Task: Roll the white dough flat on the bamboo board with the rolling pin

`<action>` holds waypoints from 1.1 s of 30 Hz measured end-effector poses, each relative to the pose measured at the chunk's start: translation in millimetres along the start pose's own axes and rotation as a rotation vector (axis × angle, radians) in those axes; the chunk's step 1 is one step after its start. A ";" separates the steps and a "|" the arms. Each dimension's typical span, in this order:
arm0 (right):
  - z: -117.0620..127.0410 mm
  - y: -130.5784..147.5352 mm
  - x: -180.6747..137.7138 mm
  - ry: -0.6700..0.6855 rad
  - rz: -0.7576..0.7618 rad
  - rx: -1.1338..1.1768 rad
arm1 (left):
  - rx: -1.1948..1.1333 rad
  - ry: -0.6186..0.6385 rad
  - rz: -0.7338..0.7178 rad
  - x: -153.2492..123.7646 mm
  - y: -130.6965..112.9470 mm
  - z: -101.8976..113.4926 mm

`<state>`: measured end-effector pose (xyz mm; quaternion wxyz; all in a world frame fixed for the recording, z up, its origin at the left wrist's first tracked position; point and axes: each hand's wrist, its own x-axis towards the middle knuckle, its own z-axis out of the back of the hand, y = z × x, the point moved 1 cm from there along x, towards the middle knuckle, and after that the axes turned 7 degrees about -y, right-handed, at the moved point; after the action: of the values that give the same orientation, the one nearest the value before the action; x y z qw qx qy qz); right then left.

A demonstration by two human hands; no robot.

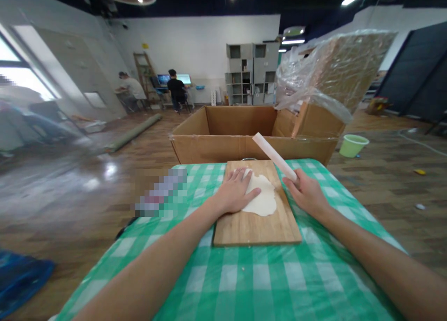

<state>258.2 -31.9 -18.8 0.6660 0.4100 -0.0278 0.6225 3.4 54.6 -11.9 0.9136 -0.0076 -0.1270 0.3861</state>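
A thin, uneven sheet of white dough (263,197) lies flat on a wooden cutting board (256,230). My left hand (235,190) rests palm down over the dough's left part, fingers stretched out and thumb apart, hiding that edge. To the right of the board, my right hand (305,190) is closed around one end of a pale rolling pin (274,156). The pin is raised and tilted, its free end pointing up and to the left over the board's far right corner. It does not touch the dough.
A green-and-white checked tablecloth (265,284) covers the table. Beyond its far edge stands a large open cardboard box (209,146), with a plastic-wrapped block (356,70) behind it to the right. A light green bucket (352,145) stands on the floor. Two people sit farther back.
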 end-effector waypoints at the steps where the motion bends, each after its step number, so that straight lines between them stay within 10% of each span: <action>1: 1.2 0.0 0.0 -0.003 0.007 -0.002 | -0.006 -0.012 0.031 2.4 3.2 -0.3; 8: 0.9 -0.4 -1.3 -0.001 0.010 0.001 | 0.043 -0.023 0.095 8.5 9.3 2.2; 20: 2.2 3.8 -1.2 0.008 0.004 -0.005 | -0.099 -0.042 -0.349 -29.6 -87.5 15.9; 33: 6.3 3.7 -1.0 -0.014 0.019 0.004 | -0.113 -0.017 -0.264 -23.2 -74.2 11.5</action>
<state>257.8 -36.7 -13.3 0.6589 0.4154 -0.0353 0.6261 37.3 -14.9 2.2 0.9535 -0.0390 -0.1559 0.2550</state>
